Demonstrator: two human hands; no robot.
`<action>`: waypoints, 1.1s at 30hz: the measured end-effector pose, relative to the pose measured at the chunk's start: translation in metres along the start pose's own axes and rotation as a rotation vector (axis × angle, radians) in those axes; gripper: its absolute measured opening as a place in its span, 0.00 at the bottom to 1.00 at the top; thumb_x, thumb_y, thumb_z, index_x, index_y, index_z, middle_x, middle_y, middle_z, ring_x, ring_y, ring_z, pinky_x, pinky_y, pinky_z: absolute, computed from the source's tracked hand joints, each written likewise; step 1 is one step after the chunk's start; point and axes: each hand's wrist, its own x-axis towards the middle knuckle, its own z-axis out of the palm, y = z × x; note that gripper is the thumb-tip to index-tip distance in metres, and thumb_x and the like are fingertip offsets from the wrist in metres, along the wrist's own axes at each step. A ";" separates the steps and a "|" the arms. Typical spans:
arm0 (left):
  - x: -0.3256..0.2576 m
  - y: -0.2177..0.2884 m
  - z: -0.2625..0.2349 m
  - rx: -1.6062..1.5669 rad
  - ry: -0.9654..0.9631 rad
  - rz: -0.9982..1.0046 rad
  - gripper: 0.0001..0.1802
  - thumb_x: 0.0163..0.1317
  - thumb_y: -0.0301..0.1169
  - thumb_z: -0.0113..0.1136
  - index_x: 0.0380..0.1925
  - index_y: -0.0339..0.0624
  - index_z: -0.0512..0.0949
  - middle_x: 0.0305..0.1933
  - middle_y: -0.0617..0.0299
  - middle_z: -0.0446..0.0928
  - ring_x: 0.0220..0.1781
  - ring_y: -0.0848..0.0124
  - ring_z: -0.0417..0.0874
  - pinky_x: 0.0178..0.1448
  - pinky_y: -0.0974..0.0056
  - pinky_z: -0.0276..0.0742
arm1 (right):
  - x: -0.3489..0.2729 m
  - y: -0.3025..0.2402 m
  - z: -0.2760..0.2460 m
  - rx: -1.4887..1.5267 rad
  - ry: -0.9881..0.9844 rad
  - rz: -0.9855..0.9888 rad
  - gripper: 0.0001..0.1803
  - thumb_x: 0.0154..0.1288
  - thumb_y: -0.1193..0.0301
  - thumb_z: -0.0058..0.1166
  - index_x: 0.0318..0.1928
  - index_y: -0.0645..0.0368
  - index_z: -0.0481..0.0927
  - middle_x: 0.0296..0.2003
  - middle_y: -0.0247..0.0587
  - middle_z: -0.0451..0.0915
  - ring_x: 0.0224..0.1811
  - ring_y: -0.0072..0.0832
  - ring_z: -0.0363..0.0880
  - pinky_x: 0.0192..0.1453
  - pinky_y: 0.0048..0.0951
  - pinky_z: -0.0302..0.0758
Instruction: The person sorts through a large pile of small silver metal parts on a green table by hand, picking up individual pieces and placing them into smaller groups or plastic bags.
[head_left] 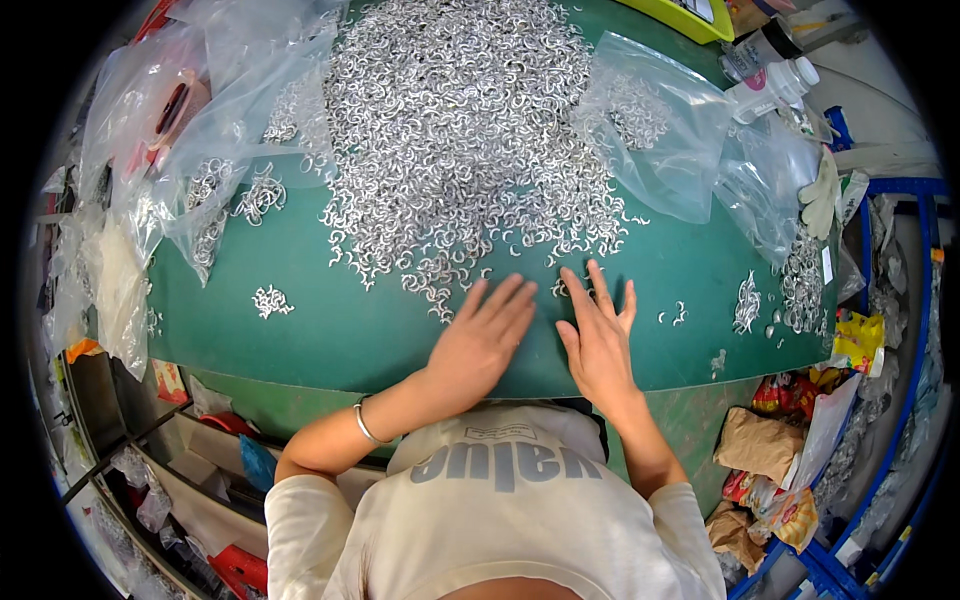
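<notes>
Shiny metal rings (455, 140), heaped toward the far edge of the green desk (300, 330). Left hand (485, 340) and right hand (600, 335) flat, fingers spread, holding nothing. Best to slide few rings gently toward the near edge.

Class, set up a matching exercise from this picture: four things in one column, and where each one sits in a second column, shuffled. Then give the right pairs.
Things:
1. pile of silver rings
2. bracelet
3. white bottle
4. right hand

Places:
A. left wrist
B. far right corner of the table
C. flat on the green mat, near edge
D. middle of the mat, far side

Pairs: 1-D, 2-A, 3-B, 4-C
</notes>
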 end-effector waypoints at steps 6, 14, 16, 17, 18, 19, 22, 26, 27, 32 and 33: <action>0.015 0.002 0.013 -0.008 -0.061 0.167 0.30 0.53 0.18 0.51 0.60 0.29 0.68 0.71 0.47 0.61 0.74 0.51 0.58 0.73 0.39 0.52 | 0.001 0.003 -0.006 0.006 0.009 0.007 0.27 0.67 0.71 0.50 0.65 0.64 0.65 0.57 0.45 0.75 0.73 0.45 0.56 0.70 0.68 0.39; 0.006 -0.002 -0.003 -0.137 0.004 0.076 0.30 0.52 0.17 0.51 0.60 0.30 0.68 0.70 0.47 0.63 0.74 0.53 0.60 0.74 0.43 0.53 | -0.002 0.001 0.000 -0.035 0.036 0.009 0.26 0.67 0.72 0.50 0.65 0.63 0.66 0.56 0.44 0.76 0.73 0.44 0.57 0.70 0.67 0.40; 0.011 0.001 -0.003 -0.109 0.006 0.097 0.30 0.53 0.17 0.51 0.60 0.30 0.68 0.70 0.47 0.63 0.74 0.54 0.60 0.74 0.44 0.53 | -0.002 0.001 0.003 -0.065 0.023 -0.003 0.26 0.67 0.72 0.51 0.64 0.64 0.66 0.56 0.44 0.76 0.73 0.44 0.57 0.70 0.68 0.41; 0.013 0.001 0.001 -0.090 -0.005 0.121 0.29 0.53 0.18 0.50 0.60 0.30 0.68 0.70 0.47 0.63 0.74 0.54 0.60 0.74 0.44 0.53 | -0.001 0.001 0.001 -0.071 0.023 0.001 0.26 0.67 0.72 0.51 0.64 0.64 0.66 0.56 0.44 0.76 0.73 0.44 0.57 0.70 0.68 0.41; 0.014 0.000 0.005 -0.068 -0.016 0.145 0.29 0.54 0.18 0.50 0.60 0.30 0.68 0.69 0.47 0.63 0.74 0.54 0.60 0.74 0.44 0.53 | -0.001 0.002 -0.001 -0.076 0.025 0.005 0.26 0.67 0.72 0.51 0.64 0.63 0.66 0.56 0.43 0.76 0.73 0.44 0.56 0.70 0.68 0.41; 0.014 -0.002 0.008 -0.046 -0.020 0.130 0.29 0.54 0.19 0.50 0.60 0.30 0.68 0.70 0.47 0.63 0.74 0.54 0.60 0.74 0.43 0.53 | 0.000 0.002 -0.003 -0.081 0.026 0.008 0.26 0.66 0.72 0.52 0.64 0.63 0.66 0.57 0.43 0.76 0.73 0.44 0.56 0.70 0.68 0.42; 0.008 -0.012 0.007 0.044 -0.033 0.078 0.28 0.54 0.19 0.50 0.59 0.29 0.69 0.70 0.47 0.63 0.74 0.54 0.60 0.74 0.43 0.53 | -0.001 0.003 -0.002 -0.092 -0.029 -0.021 0.27 0.66 0.72 0.51 0.65 0.63 0.66 0.59 0.43 0.73 0.74 0.44 0.54 0.70 0.68 0.42; -0.003 -0.023 -0.005 0.157 0.015 -0.047 0.29 0.50 0.17 0.50 0.57 0.29 0.71 0.71 0.48 0.61 0.74 0.53 0.59 0.74 0.41 0.51 | -0.019 -0.010 0.002 -0.099 -0.108 -0.050 0.29 0.66 0.70 0.52 0.66 0.63 0.64 0.63 0.44 0.69 0.75 0.43 0.52 0.70 0.68 0.42; -0.002 -0.021 -0.009 0.173 0.025 -0.072 0.29 0.50 0.17 0.50 0.57 0.29 0.71 0.71 0.48 0.61 0.74 0.53 0.59 0.74 0.41 0.51 | -0.025 -0.016 0.006 -0.058 -0.134 -0.071 0.29 0.66 0.69 0.52 0.66 0.63 0.64 0.64 0.44 0.69 0.75 0.43 0.52 0.70 0.68 0.42; 0.005 0.000 -0.010 -0.115 -0.023 0.016 0.33 0.48 0.16 0.51 0.60 0.30 0.68 0.72 0.48 0.59 0.75 0.51 0.57 0.74 0.40 0.50 | -0.027 0.001 0.004 0.089 0.142 0.091 0.32 0.65 0.69 0.52 0.67 0.65 0.62 0.68 0.49 0.63 0.75 0.45 0.50 0.72 0.63 0.41; 0.005 0.002 -0.008 -0.138 -0.051 0.054 0.34 0.48 0.15 0.50 0.61 0.30 0.67 0.72 0.48 0.59 0.75 0.51 0.57 0.74 0.41 0.51 | -0.028 0.005 0.000 0.040 0.156 0.148 0.33 0.64 0.69 0.54 0.68 0.65 0.61 0.70 0.51 0.60 0.76 0.46 0.50 0.73 0.62 0.41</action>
